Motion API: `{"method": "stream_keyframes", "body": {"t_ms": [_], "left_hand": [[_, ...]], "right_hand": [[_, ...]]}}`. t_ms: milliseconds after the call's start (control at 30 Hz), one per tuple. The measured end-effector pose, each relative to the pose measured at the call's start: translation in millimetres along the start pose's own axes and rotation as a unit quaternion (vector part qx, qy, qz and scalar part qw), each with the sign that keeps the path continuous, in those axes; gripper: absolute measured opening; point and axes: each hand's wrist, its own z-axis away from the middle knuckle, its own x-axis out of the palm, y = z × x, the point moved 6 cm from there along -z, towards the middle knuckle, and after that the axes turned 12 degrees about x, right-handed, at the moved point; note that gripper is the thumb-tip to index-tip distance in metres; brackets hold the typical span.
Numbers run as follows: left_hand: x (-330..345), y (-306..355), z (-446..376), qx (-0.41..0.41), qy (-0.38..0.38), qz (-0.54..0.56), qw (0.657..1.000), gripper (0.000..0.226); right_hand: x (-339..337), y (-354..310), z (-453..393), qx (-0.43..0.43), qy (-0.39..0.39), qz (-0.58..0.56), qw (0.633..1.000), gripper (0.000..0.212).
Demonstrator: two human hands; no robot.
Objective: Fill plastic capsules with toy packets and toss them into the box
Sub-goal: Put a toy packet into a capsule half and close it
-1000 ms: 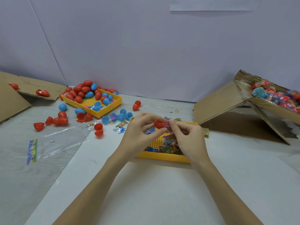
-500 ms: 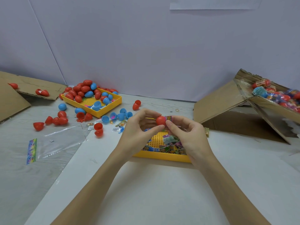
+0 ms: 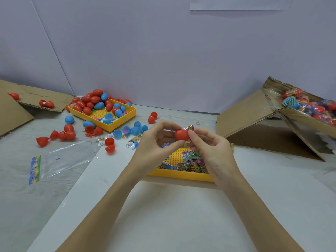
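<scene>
**One capsule in hand, many more to go**

You are holding a red plastic capsule [image 3: 181, 134] up between both hands, above the near yellow plastic tray [image 3: 181, 174] of printed toy packets [image 3: 189, 161]. Your left hand [image 3: 154, 142] has its fingers [image 3: 163, 124] clamped on the capsule from the left; your right hand [image 3: 211, 148] pinches it from the right, with a crinkled printed packet [image 3: 190, 128] sticking out at the seam. It looks as if the packet is not yet fully tucked in, so this capsule is not ready to toss.

Done so far: the tilted cardboard box [image 3: 300, 117] at your right already holds a heap of filled, wrapped capsules.

Left to do: the far yellow tray [image 3: 116, 124] at your left is piled with red and blue empty capsules [image 3: 91, 102], and loose red and blue halves [image 3: 127, 130] lie scattered on the surface [image 3: 181, 215] around it. The near tray also holds plenty of packets. Judging by these stocks, you are somewhere in the middle of the job, with many fills remaining.
</scene>
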Motion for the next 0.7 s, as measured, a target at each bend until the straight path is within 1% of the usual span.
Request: {"method": "stream_keyframes", "body": {"t_ms": [100, 233, 333, 400, 533, 700], "left_hand": [[-3.4, -2.2, 0.4, -0.022, 0.037, 0.033, 0.999, 0.035], [-8.5, -1.5, 0.2, -0.020, 0.061, 0.041, 0.997, 0.031], [-8.0, 0.5, -0.8, -0.009, 0.052, 0.022, 0.998, 0.024], [-7.2, 1.3, -1.6, -0.001, 0.039, 0.000, 0.999, 0.020], [-3.4, 0.6, -1.3, 0.003, 0.014, -0.021, 1.000, 0.018], [-2.5, -6.9, 1.1, -0.017, 0.014, -0.049, 0.999, 0.017]], "right_hand": [[-2.9, 3.0, -2.3, 0.018, 0.012, -0.021, 1.000, 0.028], [-2.1, 1.0, -1.2, 0.001, 0.004, 0.024, 1.000, 0.017], [0.5, -0.1, 0.8, -0.013, 0.014, 0.123, 0.992, 0.006], [2.7, 2.5, 0.5, -0.011, 0.009, 0.172, 0.985, 0.004], [2.8, 2.5, 0.4, -0.004, -0.005, 0.176, 0.984, 0.009], [4.9, 2.7, -0.2, -0.005, -0.038, 0.171, 0.985, 0.007]]}}
